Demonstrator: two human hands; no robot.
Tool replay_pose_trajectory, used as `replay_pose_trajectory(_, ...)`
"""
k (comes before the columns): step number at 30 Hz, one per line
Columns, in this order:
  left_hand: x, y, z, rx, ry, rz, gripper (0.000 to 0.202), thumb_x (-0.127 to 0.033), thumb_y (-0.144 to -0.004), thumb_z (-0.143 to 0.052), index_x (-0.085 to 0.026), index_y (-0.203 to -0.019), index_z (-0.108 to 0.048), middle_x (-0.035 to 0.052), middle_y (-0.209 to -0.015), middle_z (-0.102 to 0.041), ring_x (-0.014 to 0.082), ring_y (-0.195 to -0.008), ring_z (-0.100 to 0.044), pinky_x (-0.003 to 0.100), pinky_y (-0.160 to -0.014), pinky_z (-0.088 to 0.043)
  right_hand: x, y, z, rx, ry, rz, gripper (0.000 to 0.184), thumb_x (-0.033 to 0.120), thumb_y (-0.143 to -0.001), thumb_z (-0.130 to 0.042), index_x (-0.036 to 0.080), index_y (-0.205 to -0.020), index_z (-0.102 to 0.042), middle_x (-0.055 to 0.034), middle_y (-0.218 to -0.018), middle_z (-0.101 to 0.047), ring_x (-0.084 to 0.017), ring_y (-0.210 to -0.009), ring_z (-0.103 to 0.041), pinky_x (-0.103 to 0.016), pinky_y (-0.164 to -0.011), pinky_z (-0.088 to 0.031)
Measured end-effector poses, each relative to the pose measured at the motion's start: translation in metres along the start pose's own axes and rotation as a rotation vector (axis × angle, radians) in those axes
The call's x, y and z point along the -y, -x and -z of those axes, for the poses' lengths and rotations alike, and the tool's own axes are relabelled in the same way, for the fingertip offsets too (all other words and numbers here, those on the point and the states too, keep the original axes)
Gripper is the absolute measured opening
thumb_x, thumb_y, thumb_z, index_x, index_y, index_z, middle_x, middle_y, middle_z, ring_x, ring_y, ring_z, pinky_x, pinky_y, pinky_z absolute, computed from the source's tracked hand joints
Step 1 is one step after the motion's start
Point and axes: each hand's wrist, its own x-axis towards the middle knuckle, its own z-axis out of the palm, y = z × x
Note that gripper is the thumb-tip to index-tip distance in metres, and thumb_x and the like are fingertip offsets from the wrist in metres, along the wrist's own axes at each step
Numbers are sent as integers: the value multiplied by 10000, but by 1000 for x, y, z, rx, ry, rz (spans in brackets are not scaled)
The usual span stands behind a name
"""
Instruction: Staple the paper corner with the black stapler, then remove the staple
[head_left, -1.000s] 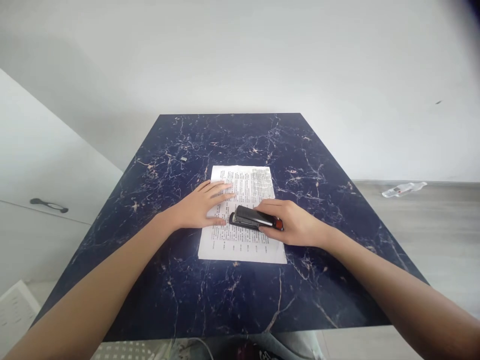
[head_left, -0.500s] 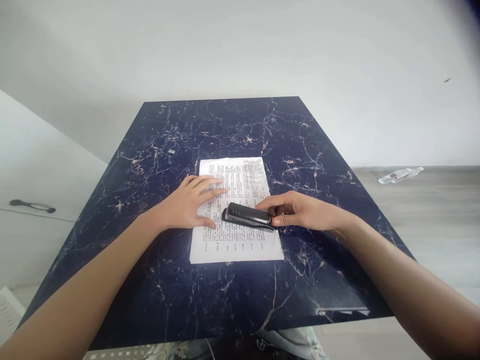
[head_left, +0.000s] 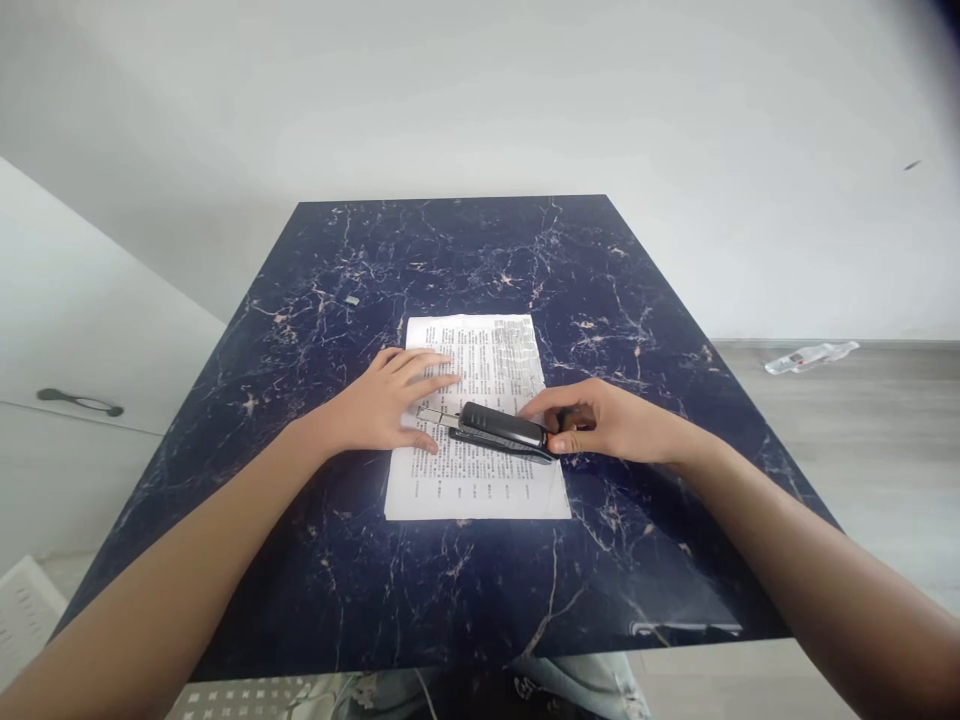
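A printed paper sheet (head_left: 480, 470) lies in the middle of a dark blue marble-patterned table (head_left: 465, 260). A black stapler (head_left: 499, 428) rests across the sheet, and a metal strip sticks out of its left end. My left hand (head_left: 390, 405) lies flat on the sheet's left part, fingers stretched out, fingertips close to that metal strip. My right hand (head_left: 600, 420) pinches the stapler's right end between thumb and fingers.
A small pale scrap (head_left: 351, 299) lies on the table at the far left. A white cabinet with a dark handle (head_left: 79, 403) stands to the left. A clear plastic bottle (head_left: 810, 356) lies on the grey floor to the right. A white wall is behind.
My right hand slid from on top of the stapler to its right end. A metal strip now pokes out of the stapler's left end. My left hand stayed flat on the sheet.
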Motion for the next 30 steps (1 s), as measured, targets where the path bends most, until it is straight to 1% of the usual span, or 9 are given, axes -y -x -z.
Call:
replay_pose_trajectory(4, 0, 0, -1, -9, 17, -2, 885, -775, -845, -659, -413, -1604, -382, 55, -1702, -337, 380, -1547, -290, 599, -1257, -168, -2, -7, -22, -213, 210, 87, 559, 541, -852, -803, 260, -1326, -711, -92, -1172, -685, -229, -910, -627, -390, -780, -543)
replay_pose_trajectory(8, 2, 1, -3, -27, 71, -3, 886, -780, -826, -675, -411, -1588, -414, 57, -1692, -357, 392, -1561, -274, 651, -1280, -71, 4, -15, -52, -360, 457, 246, 333, 338, -867, -794, 237, -1182, -764, -117, -1335, -624, -327, -1175, -581, -532, -991, -523)
replay_pose_trajectory(11, 0, 1, -1, -114, 204, -2, 993, -814, -747, -721, -390, -1592, -416, 73, -1713, -309, 421, -1585, -211, 672, -1290, -30, 4, -17, -62, -400, 405, 311, 305, 235, -937, -696, 218, -1240, -727, -102, -1377, -643, -303, -1211, -621, -523, -1034, -543)
replay_pose_trajectory(13, -6, -2, 1, -271, 408, 48, 985, -825, -766, -690, -367, -1594, -414, 81, -1731, -261, 425, -1593, -190, 660, -1299, -110, 3, -17, -62, -489, 351, 333, 384, 197, -978, -636, 226, -1360, -657, -81, -1354, -675, -260, -1189, -670, -466, -1019, -583)
replay_pose_trajectory(16, -21, -10, -2, -468, 935, 151, 686, -708, -993, -485, -326, -1560, -449, 112, -1667, -388, 370, -1523, -394, 606, -1240, -369, 1, -15, -59, -692, 514, 418, 480, 120, -987, -592, 228, -1455, -582, -92, -1403, -656, -258, -1250, -662, -454, -1041, -589)
replay_pose_trajectory(19, -37, -18, -12, -364, 1405, 205, 510, -537, -1068, -484, -231, -1470, -551, 167, -1495, -589, 336, -1361, -601, 542, -1152, -514, 5, -12, -57, -776, 915, 526, 543, 20, -970, -573, 238, -1467, -579, -93, -1440, -645, -297, -1362, -590, -493, -1072, -560)
replay_pose_trajectory(23, -43, -22, -23, -274, 1624, 307, 393, -377, -984, -699, -186, -1326, -672, 138, -1360, -698, 291, -1290, -663, 482, -1192, -491, 16, -8, -59, -694, 1318, 639, 461, 40, -965, -652, 225, -1387, -645, -73, -1409, -676, -321, -1350, -605, -454, -963, -601)
replay_pose_trajectory(26, -37, -20, -25, -295, 1632, 340, 329, -335, -968, -721, -186, -1262, -711, 108, -1294, -737, 257, -1276, -675, 456, -1215, -468, 19, -8, -61, -682, 1413, 666, 398, 63, -972, -666, 232, -1332, -677, -53, -1375, -699, -302, -1307, -639, -421, -915, -606)
replay_pose_trajectory(30, -30, -20, -25, -321, 1571, 342, 264, -330, -993, -683, -194, -1214, -733, 109, -1277, -748, 248, -1237, -701, 440, -1183, -509, 13, -10, -62, -735, 1282, 525, 498, -1, -962, -598, 277, -1372, -654, -31, -1421, -668, -295, -1343, -603, -454, -977, -574)
